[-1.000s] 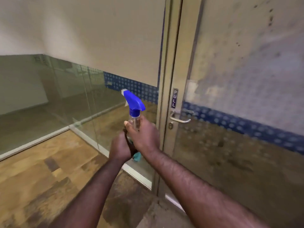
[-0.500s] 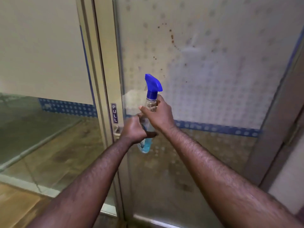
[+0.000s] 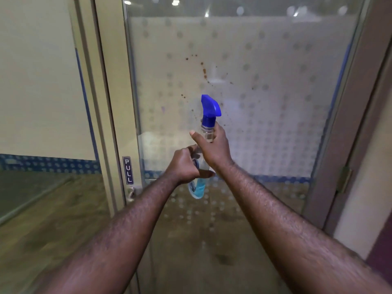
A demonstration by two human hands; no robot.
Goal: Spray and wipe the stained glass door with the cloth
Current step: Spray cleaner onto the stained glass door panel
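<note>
Facing glass door (image 3: 244, 66), frosted dot pattern, brown stain specks (image 3: 204, 71) spattered near centre, above spray head. Spray bottle (image 3: 204, 145) upright before door, blue trigger head, blue liquid low in clear body. Right hand (image 3: 213, 148) wrapped round bottle neck; left hand (image 3: 183, 164) clenched round bottle middle. Cloth not visible. PULL sign (image 3: 128, 170) on pale frame at left, handle (image 3: 131, 193) below. Blue dotted band across glass. Wood floor beyond left pane.

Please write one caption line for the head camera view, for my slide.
Both hands, left and right, hold a blue-capped spray bottle before the brown-spotted frosted glass door.
</note>
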